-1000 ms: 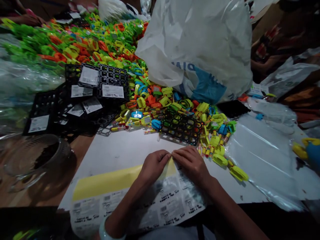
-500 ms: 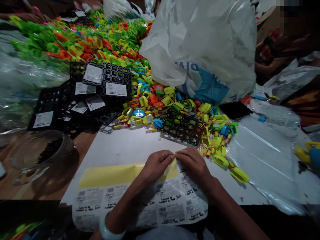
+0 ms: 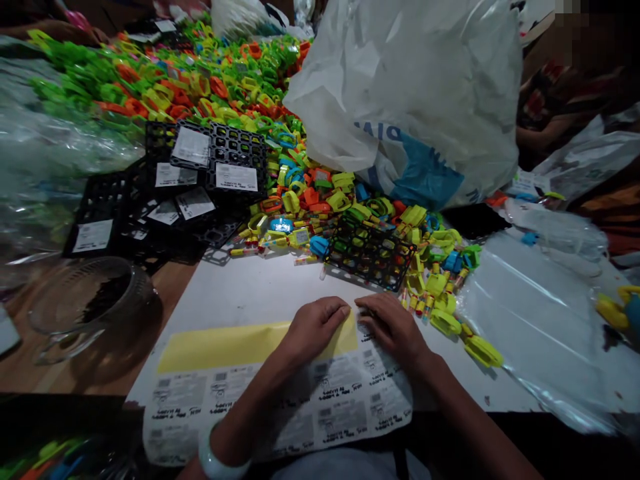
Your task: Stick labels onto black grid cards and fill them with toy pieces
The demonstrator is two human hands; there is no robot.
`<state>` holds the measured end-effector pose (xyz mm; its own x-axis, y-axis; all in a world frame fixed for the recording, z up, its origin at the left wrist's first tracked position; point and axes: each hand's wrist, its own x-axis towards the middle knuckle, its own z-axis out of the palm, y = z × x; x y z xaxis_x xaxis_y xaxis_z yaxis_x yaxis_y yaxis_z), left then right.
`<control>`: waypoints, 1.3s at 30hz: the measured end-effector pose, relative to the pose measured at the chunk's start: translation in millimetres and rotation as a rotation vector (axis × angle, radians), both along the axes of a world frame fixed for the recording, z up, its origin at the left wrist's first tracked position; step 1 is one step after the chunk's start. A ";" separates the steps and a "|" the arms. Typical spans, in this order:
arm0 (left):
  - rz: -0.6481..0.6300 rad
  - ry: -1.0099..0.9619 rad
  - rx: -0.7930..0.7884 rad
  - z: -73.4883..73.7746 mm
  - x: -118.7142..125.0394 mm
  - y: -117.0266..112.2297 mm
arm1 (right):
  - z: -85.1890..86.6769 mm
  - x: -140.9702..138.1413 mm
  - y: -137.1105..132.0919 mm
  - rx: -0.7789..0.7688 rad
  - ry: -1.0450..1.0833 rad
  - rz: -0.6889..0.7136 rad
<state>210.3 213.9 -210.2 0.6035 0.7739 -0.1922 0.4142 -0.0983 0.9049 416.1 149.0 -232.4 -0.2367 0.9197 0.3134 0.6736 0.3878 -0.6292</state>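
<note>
A sheet of printed labels with a bare yellow backing strip lies at the table's near edge. My left hand is closed at the sheet's upper edge, thumb and forefinger pinching it near the end of the yellow strip. Just right of it, my right hand hovers over the sheet's top right corner, its fingers bent and the thumb a little apart from the forefinger; I see nothing between them. Beyond the hands, a black grid tray rests on yellow plastic pieces and small capped tubes.
Labelled black trays are stacked at left, near a clear pitcher with dark bits inside. A heap of bright plastic pieces fills the back. A large white bag stands behind; clear plastic bags lie at right. Other people sit around.
My right hand has parted slightly from my left, and its thumb has come away from the forefinger. My left hand keeps its place on the sheet. The view has shifted a little.
</note>
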 end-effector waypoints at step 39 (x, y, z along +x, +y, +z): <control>-0.103 0.163 0.324 -7.6 -0.4 -2.0 | -0.2 3.0 -16.3 -0.495 0.322 -0.381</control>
<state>210.0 211.9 -217.7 0.6628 0.7473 -0.0469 0.5230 -0.4172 0.7432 419.1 132.7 -232.6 0.1644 0.9727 -0.1635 0.4562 -0.2219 -0.8617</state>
